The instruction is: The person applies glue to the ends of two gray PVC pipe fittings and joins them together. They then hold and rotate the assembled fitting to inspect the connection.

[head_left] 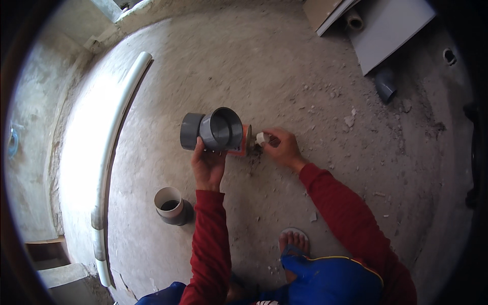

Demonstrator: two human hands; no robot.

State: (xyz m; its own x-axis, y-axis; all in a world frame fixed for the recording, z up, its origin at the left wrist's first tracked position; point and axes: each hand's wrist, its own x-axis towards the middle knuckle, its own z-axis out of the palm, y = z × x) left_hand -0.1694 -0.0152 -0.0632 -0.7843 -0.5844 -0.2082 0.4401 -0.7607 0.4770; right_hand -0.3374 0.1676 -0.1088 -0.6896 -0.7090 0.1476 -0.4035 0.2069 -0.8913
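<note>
My left hand (207, 165) is closed on a dark grey plastic pipe elbow (206, 131), thumb on its side. Its wide round socket faces up toward me, and another section points left. Partly hidden behind the elbow stands a can with an orange label (247, 138). Just right of the can, my right hand (281, 147) pinches a small cream-coloured block-like piece (262, 139) between thumb and fingers; its exact kind is unclear. Nearer me and to the left, a short grey pipe fitting with a cream-coloured inner sleeve (174, 208) stands upright on the floor.
A long white pipe (114, 137) lies along the left side of the rough concrete floor (264, 66). Pale panels (391, 28) and a cardboard tube (354, 20) are at the far right, beside a grey pipe piece (385, 87). Rubble (349, 120) is scattered on the right.
</note>
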